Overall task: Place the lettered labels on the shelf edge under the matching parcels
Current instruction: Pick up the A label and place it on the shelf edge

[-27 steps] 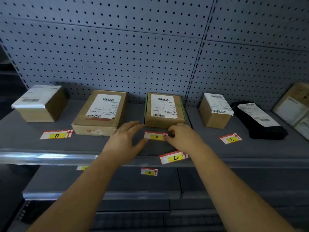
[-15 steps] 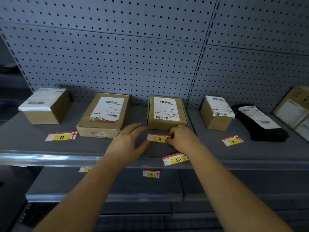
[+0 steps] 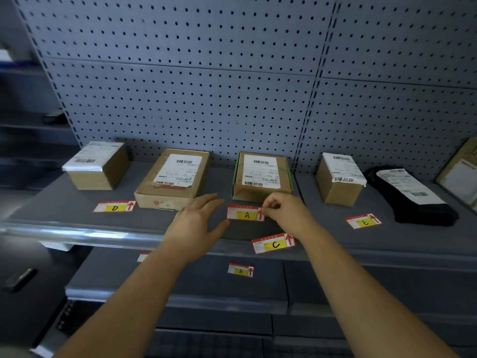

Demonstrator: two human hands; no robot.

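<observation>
Heads up on the A label (image 3: 245, 213): it's lying on the shelf (image 3: 77, 220) right in front of the green-edged parcel (image 3: 260, 177). Your right grip (image 3: 286, 213) has its red-arrow end pinched between thumb and fingertips. Your left grip (image 3: 198, 223) is wide, fingers straight, just beside the label's other end. Can't tell if the thumb actually touches it.

Stuff that could bite you, my guess:

- **Crooked landing:** a one-end pinch on a thin card means it can bend or swing when you lift, so it may go down crooked.
- **Knocking C off:** the C label (image 3: 273, 243) sits at the very front lip, just beside your right wrist. Drag that forearm back carelessly and you could knock it down to the lower shelf (image 3: 180, 280), where the B label (image 3: 240, 270) lies.
- **Wrong match:** the print on the parcel's sheet is too small to read from here, so check the letter really matches before committing.

The D label (image 3: 114, 206) and E label (image 3: 363, 221) are well apart from both grips, so no worry there.
</observation>
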